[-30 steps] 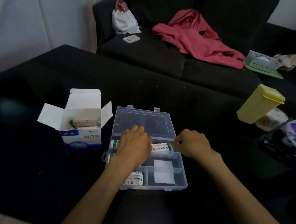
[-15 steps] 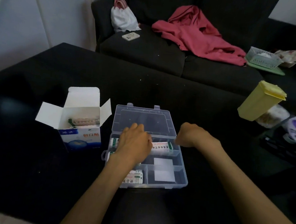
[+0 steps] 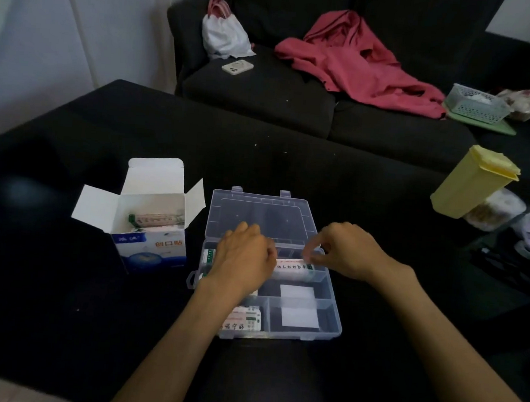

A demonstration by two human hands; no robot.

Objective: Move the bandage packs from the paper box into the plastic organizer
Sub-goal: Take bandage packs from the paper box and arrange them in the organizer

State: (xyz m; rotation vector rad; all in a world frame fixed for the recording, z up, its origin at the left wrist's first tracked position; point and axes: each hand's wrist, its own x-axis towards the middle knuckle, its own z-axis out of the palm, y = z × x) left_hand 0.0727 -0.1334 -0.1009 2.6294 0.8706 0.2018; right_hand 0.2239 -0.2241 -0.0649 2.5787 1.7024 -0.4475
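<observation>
Right hand (image 3: 344, 253) now over organizer (image 3: 328, 302), pinching bandage pack (image 3: 293, 270), left hand (image 3: 244, 259) still pressing it, fingers curled.

Clear plastic organizer (image 3: 329, 299) open on a black counter (image 3: 62, 296), left hand (image 3: 242, 257) over a bandage pack (image 3: 290, 270) in its rear compartment, right hand (image 3: 344, 253) pinching the pack's end, open paper box (image 3: 151, 243) just left with more packs (image 3: 155, 220) inside

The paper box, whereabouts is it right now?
In the head view, the paper box stands open on the dark table, just left of the plastic organizer, with bandage packs inside.
</observation>
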